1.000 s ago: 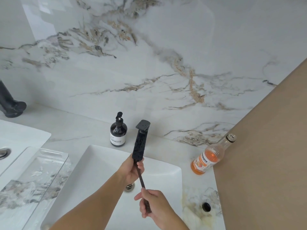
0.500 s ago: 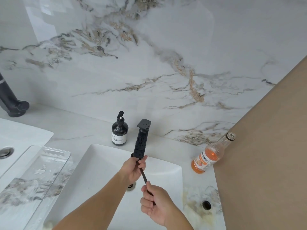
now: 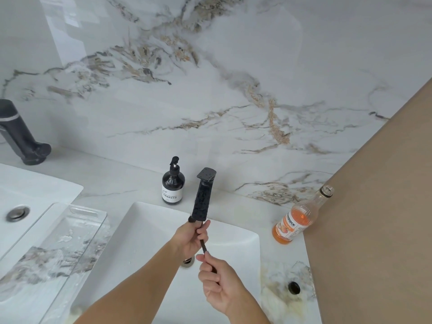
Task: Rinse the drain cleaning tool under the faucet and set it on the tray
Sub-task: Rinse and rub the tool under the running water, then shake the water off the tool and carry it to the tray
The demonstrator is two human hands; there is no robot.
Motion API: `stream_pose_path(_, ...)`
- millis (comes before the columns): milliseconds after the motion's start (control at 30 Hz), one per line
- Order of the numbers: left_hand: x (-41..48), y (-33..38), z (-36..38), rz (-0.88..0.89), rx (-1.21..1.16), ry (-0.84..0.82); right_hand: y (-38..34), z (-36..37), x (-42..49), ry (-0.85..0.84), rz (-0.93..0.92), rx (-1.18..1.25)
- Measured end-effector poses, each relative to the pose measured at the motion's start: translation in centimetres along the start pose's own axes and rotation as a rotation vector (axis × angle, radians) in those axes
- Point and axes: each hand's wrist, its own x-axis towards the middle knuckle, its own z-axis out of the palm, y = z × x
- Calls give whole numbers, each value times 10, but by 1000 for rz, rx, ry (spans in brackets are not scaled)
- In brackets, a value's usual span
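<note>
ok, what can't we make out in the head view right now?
- Drain cleaning tool: upper end hidden by the left hand, lower end inside the right hand.
- Water at the faucet: no stream discernible.
- Soap bottle label: too small to read.
- Tray: near end cut off by the frame edge.

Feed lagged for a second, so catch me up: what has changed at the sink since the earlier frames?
Little. The left hand slid up the drain cleaning tool to just under the faucet. The right hand shifted slightly on the lower end. Both hands keep their grip. The tray, soap bottle and orange bottle stayed put.
</note>
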Motion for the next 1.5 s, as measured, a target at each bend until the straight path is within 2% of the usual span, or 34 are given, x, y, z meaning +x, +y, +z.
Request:
stream_pose_path(67,-1,-1,0,-68,12,-6,0,6,2,38,24,-157)
stream_pose_path(133,-2,-2,1,-111,71,-4,-7,17,2,180,-71,-561)
stream_pose_path(200,-2,-2,0,-125,124,16,-21,26,4,446,-341,-995)
stream_pose_path(233,-1,-2,-1,-130,143,35,-33,30,5,559,-529,-1093)
stream_pose_path(267,0,-2,-4,-129,164,52,-47,38,4,595,-702,-1136)
stream_pose_path(333,0,-2,-8,-116,191,56,-74,55,3,486,-939,-1331)
stream_pose_path(367,0,-2,-10,-107,193,46,-82,66,3,397,-983,-1495)
stream_pose_path(467,-1,-1,-13,-98,152,-3,-88,87,8,216,-974,-1853)
stream_pose_path(600,-4,6,-11,-75,140,-36,-89,91,4,293,-993,-1849)
stream_pose_path(733,-5,7,-11,-58,109,7,-89,93,-3,333,-1022,-1970)
stream_pose_path(900,-7,6,-11,-28,112,24,-77,88,1,391,-916,-2174)
stream_pose_path(1000,-10,7,-10,-46,119,21,-77,86,5,339,-922,-2035)
stream_pose_path(1067,-15,9,-13,-97,157,16,-72,80,7,314,-1000,-1695)
stream_pose_path(1100,-19,10,-15,-125,199,17,-64,74,7,333,-982,-1486)
stream_pose_path(1133,-23,11,-17,-150,251,22,-54,67,6,353,-874,-1289)
stream_pose_path(1167,-28,10,-18,-172,295,24,-42,58,6,345,-691,-1113)
stream_pose_path(1233,-41,7,-21,-208,341,-16,-16,42,4,220,-292,-770)
stream_pose_path(1300,-57,6,-20,-200,440,-105,7,33,4,90,-95,-447)
stream_pose_path(1367,-72,9,-13,-186,572,-193,20,32,4,-9,-56,-253)
stream_pose_path(1500,-107,31,20,-28,717,-333,14,54,-5,-114,-159,-167)
